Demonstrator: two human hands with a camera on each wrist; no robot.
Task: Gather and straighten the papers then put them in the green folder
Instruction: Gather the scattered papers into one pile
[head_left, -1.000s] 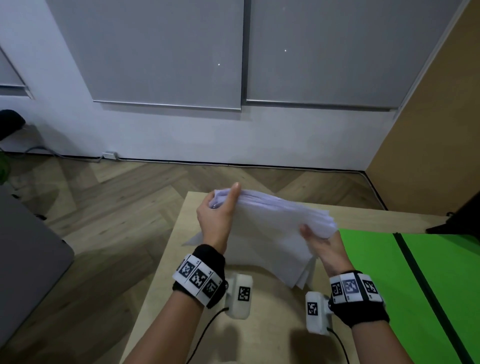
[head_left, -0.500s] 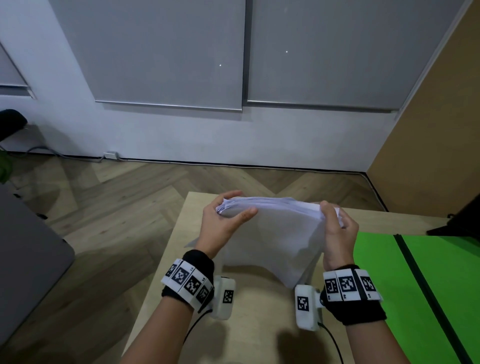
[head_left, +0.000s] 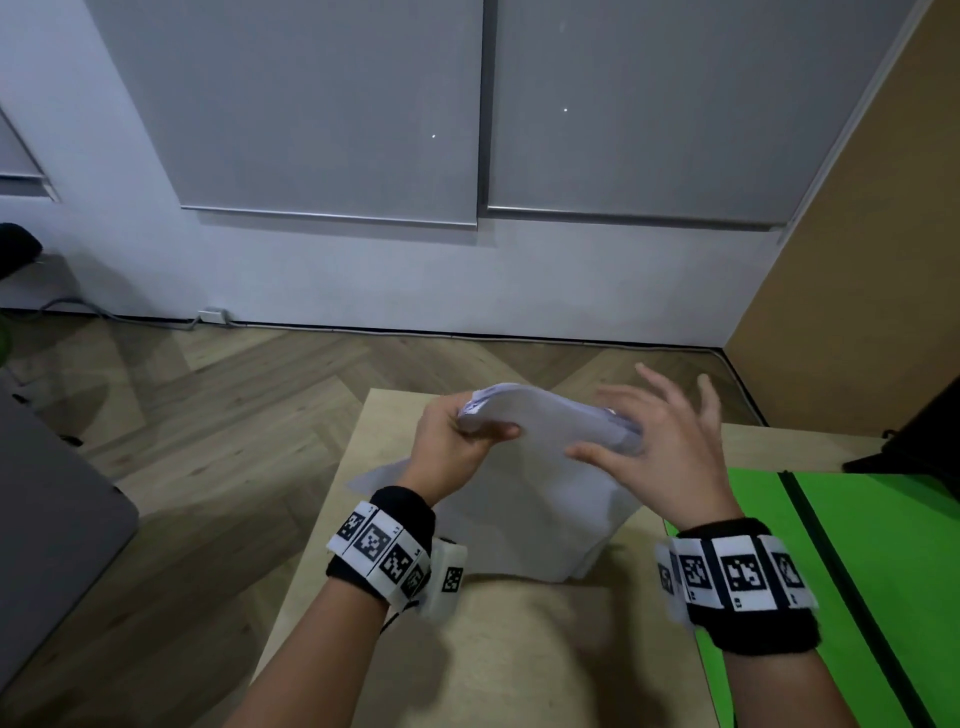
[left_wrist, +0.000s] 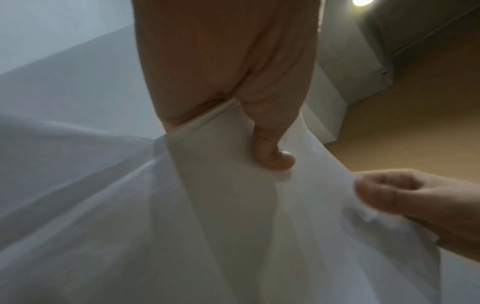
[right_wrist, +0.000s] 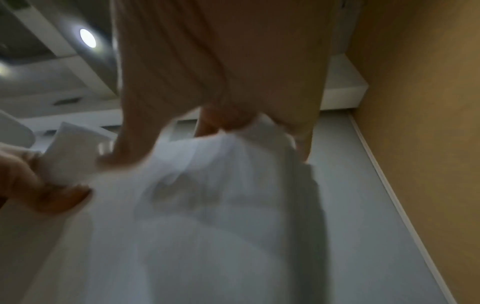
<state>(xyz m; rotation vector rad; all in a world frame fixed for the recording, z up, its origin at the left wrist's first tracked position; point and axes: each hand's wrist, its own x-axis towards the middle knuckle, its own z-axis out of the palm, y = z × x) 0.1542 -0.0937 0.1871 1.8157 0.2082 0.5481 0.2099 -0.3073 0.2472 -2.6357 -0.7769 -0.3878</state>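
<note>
- Since half a second ago my right hand (head_left: 660, 447) has let go, fingers spread wide against the stack's right end.
- Left hand (head_left: 457, 441) pinches the papers (head_left: 535, 478), standing on the table (head_left: 467, 649) for squaring.
- Green folder (head_left: 857, 545) lies open at right, ready.

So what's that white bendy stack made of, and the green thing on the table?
The white stack of sheets looks like thin matte paper: it curves and droops where the left hand pinches it. The flat bright green folder looks like smooth card or plastic; I can't tell which.
</note>
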